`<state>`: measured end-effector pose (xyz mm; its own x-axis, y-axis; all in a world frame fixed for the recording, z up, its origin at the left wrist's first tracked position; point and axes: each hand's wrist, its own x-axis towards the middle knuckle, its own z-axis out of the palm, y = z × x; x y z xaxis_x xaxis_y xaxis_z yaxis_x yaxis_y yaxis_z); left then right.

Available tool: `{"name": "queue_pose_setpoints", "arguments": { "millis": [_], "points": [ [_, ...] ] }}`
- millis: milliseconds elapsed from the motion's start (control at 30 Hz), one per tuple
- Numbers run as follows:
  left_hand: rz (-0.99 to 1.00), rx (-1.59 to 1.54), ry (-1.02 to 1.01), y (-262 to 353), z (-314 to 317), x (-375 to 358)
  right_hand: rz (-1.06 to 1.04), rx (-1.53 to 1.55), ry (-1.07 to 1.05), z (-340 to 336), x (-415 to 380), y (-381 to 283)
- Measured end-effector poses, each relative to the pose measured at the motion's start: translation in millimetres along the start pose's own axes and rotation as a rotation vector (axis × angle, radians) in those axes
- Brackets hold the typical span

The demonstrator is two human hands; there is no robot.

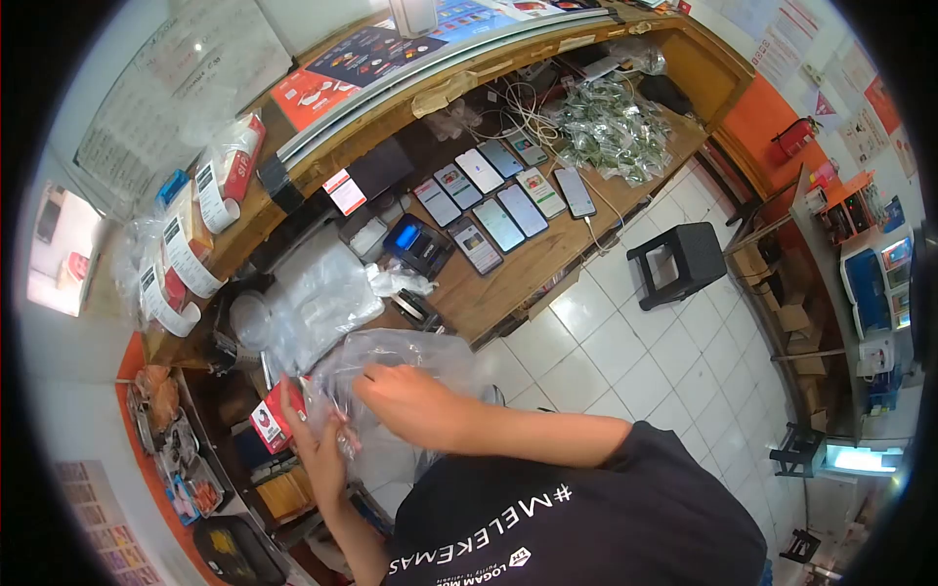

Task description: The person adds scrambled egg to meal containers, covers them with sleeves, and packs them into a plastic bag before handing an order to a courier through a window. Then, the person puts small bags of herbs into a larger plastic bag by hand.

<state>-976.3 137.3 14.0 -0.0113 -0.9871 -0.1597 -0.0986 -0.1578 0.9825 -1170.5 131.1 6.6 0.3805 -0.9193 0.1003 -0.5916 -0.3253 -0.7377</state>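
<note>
Plainly, the shirt [586, 518] reads "#MELEKEMAS", but the red box [271, 418] seems illegible.

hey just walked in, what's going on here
A person is handling a clear plastic bag with both hands. The right hand is closed on it, while the left hand is at its other side, fingers against a red and white box; whether that box is in its grip is unclear. Beyond them, phones lie in rows on the wooden desk, beside a heap of small packets.
</note>
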Motion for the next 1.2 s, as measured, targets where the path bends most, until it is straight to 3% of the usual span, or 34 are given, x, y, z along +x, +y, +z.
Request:
{"name": "queue_pose_setpoints", "arguments": {
  "millis": [100, 167, 200, 267, 300, 333, 367, 433, 467, 567, 600, 667, 767, 867, 933, 1000, 1067, 1167, 1200],
  "points": [
    [-0.23, -0.149, -0.232, 25, -21, -18, -0.072, -0.162, -0.269, 139, 37, 108],
    [-0.042, -0.353, -0.501, -14, -79, -31, 0.028, -0.264, -0.347, 194, 19, 169],
    [0.128, -0.151, -0.58, -31, -109, -38, 0.058, -0.277, -0.355, 213, 7, 186],
    [0.2, 0.339, -0.449, -27, -147, -77, 0.089, -0.29, -0.417, 230, -6, 194],
    [0.106, 0.598, -0.273, -17, -138, -87, 0.081, -0.302, -0.493, 230, -6, 186],
    [0.001, 0.84, -0.114, -12, -139, -96, 0.051, -0.342, -0.711, 197, 8, 141],
    [-0.066, 0.953, 0.042, -33, -154, -109, 0.012, -0.366, -0.927, 163, 23, 96],
    [-0.201, 1.159, 0.333, -95, -175, -137, -0.228, -0.516, -0.972, 189, 14, 72],
    [-0.283, 1.101, 0.331, -100, -175, -145, -0.172, -0.458, -0.911, 175, 14, 39],
    [-0.342, 1.126, 0.357, -142, -195, -166, -0.287, 0.137, -1.2, 204, 32, 21],
    [-0.469, 0.979, 0.33, -131, -195, -166, -0.362, 0.168, -1.172, 203, 42, 14],
    [-0.402, 0.84, 0.297, -136, -206, -168, -0.508, 0.239, -1.117, 183, 70, -12],
    [-0.279, 0.725, 0.224, -175, -232, -160, 0.016, -0.46, -1.185, 129, 100, -99],
    [-0.139, 0.637, 0.052, -200, -226, -102, -0.484, 0.164, -1.041, 145, 129, -98],
    [-0.138, 0.654, -0.011, -207, -218, -69, -0.248, 0.155, -1.301, 157, 202, -144],
    [-0.124, 0.666, -0.072, -215, -210, -34, -0.232, 0.043, -0.665, 235, 219, -119],
    [-0.099, 0.734, -0.14, -227, -211, -13, -0.385, -0.36, -0.423, 296, 240, -100],
    [-0.019, 0.852, -0.225, -251, -217, 7, -0.333, -0.656, -0.509, 350, 252, -69],
    [0.01, 0.843, -0.236, -252, -219, 9, -0.3, -0.627, -0.557, 347, 260, -70]
  ]
}}
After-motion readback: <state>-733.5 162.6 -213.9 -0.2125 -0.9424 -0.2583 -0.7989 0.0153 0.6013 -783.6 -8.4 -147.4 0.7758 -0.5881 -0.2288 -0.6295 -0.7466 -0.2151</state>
